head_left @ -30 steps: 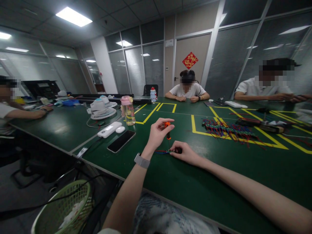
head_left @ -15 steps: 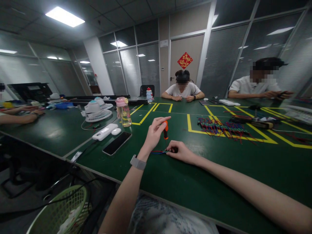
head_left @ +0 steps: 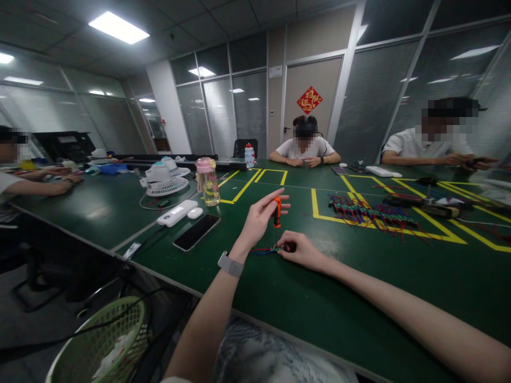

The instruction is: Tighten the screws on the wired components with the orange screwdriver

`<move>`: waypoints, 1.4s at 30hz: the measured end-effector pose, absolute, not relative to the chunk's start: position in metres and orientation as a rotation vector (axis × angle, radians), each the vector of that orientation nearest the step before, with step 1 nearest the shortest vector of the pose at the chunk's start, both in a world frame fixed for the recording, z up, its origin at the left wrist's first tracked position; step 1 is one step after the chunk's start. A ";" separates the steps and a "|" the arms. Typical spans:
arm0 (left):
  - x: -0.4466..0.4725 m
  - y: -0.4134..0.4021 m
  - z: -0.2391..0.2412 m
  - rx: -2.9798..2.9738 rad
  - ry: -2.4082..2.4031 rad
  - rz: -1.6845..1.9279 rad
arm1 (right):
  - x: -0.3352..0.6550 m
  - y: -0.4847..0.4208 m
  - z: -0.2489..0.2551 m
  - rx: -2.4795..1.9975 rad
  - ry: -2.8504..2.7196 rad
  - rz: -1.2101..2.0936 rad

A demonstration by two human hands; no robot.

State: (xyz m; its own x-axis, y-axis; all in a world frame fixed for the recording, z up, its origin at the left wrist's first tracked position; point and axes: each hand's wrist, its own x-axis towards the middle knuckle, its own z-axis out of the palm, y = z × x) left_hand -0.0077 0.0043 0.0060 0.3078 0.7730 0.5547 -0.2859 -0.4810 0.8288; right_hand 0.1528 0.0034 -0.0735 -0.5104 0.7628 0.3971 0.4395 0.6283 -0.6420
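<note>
An orange and black screwdriver [head_left: 277,214] stands upright, its thin shaft pointing down at a small green circuit board [head_left: 275,249]. My left hand [head_left: 262,215] has the handle between thumb and fingers, the other fingers stretched out past it. Lying on the table, the board has red and blue wires [head_left: 260,251] running off to the left. My right hand [head_left: 297,249] pinches the board's right end against the tabletop, and its fingers cover part of it. The screwdriver's tip meets the board close to my right fingertips.
Left of my hands lie a phone [head_left: 197,232], a white power strip [head_left: 178,213] and a pink-lidded bottle [head_left: 208,182]. Wired boards [head_left: 371,213] are heaped at the right within yellow tape. A green basket [head_left: 99,340] stands below the table edge. Other people sit around the table.
My left fingers have spread and shifted around the screwdriver handle, which stays upright on the board. My right hand keeps its hold. The whole view has shifted slightly.
</note>
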 end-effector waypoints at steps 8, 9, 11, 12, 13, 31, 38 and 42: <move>-0.010 0.004 0.006 1.807 0.751 1.609 | 0.153 0.004 -0.074 -0.980 -2.163 0.609; -0.010 0.004 0.007 1.788 0.709 1.585 | 0.153 0.004 -0.074 -0.981 -2.162 0.604; -0.009 0.005 0.007 1.708 0.576 1.493 | 0.153 0.004 -0.074 -0.987 -2.160 0.599; -0.008 0.005 0.006 1.668 0.525 1.451 | 0.153 0.004 -0.074 -0.991 -2.157 0.601; -0.008 0.005 0.006 1.639 0.501 1.433 | 0.153 0.004 -0.074 -0.993 -2.154 0.605; -0.009 0.004 0.006 1.770 0.660 1.526 | 0.154 0.004 -0.074 -0.992 -2.168 0.624; -0.008 0.007 0.005 1.652 0.529 1.469 | 0.154 0.004 -0.075 -0.987 -2.145 0.654; -0.010 0.008 0.005 1.763 0.679 1.565 | 0.153 0.004 -0.074 -0.979 -2.145 0.657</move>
State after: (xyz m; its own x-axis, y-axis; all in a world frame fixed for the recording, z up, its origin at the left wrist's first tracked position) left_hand -0.0096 0.0083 0.0045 0.1434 0.7576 0.6368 -0.0529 -0.6367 0.7693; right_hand 0.1532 0.0040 -0.0745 -0.4858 0.7916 0.3706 0.4485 0.5897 -0.6716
